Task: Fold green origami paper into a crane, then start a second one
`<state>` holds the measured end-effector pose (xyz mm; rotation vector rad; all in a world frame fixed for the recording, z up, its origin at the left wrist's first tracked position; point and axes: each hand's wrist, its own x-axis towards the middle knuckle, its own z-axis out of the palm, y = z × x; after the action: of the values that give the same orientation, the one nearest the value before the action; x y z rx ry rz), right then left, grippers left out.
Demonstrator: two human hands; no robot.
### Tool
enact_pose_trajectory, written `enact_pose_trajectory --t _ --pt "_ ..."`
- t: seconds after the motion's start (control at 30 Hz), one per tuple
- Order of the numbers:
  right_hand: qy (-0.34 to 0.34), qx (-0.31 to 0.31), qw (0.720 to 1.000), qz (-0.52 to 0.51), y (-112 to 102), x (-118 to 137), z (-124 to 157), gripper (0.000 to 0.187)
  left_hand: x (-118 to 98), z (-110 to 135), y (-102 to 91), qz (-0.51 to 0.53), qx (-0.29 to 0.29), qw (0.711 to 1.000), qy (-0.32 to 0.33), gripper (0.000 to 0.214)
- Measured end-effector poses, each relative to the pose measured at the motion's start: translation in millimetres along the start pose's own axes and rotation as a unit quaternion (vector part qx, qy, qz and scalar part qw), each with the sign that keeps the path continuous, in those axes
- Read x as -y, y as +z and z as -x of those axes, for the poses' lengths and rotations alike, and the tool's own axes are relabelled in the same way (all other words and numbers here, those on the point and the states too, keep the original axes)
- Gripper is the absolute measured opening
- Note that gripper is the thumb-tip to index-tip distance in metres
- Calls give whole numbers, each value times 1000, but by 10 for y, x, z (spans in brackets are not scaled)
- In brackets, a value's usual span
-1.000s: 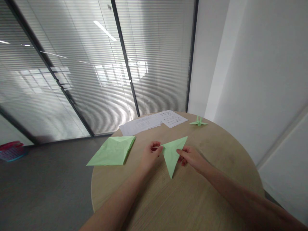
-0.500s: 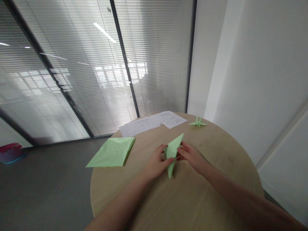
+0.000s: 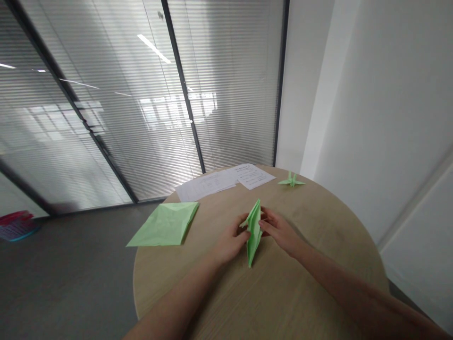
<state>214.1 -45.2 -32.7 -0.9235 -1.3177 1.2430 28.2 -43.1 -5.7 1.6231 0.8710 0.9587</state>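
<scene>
Left hand pinches folded green paper from its left | right hand grips the other side | paper stands edge-on at centre of round table, inner folds hidden | fingertips partly covered by paper.

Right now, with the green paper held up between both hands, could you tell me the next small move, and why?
Probably lay the light green folded paper flat on the round wooden table and press along its fold. It stands on edge, its two flaps nearly together, pinched between the left hand and right hand, so the crease looks unset.
</scene>
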Motion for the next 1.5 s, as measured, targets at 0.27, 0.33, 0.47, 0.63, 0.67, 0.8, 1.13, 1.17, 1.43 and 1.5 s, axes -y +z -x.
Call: enact_pose_trajectory --t 0.27,0.33,0.47,0.63,0.67,0.8,1.13,1.17,1.43,1.5 --pt "-13 25 1000 -10 88 -15 43 51 85 -30 -19 -10 -15 1000 -11 38" --pt "-7 28 999 -36 106 -15 33 51 108 -51 -23 22 -31 998 -46 38" --pt "10 -20 999 -40 89 -23 -4 51 102 -100 -61 48 -67 995 -53 28" --pt "58 -4 998 -27 66 -28 -6 38 92 -124 -100 101 -52 991 -67 38" --pt "66 8 997 -34 71 -28 -2 34 90 -120 -102 106 -54 991 -68 43" --pt "82 25 993 -78 91 -24 8 35 70 -90 -126 36 -138 990 -21 48" --pt "107 -24 989 -97 83 -18 5 38 17 -42 -187 -196 -94 966 143 23" --pt "111 -24 987 -110 93 -6 8 37 3 -35 -176 -210 -88 962 149 24" --pt "136 6 972 -194 151 50 10 31 -25 20 -168 -310 -75 934 160 41" --pt "137 13 970 -199 153 42 15 30 0 20 -174 -335 -102 923 157 36"
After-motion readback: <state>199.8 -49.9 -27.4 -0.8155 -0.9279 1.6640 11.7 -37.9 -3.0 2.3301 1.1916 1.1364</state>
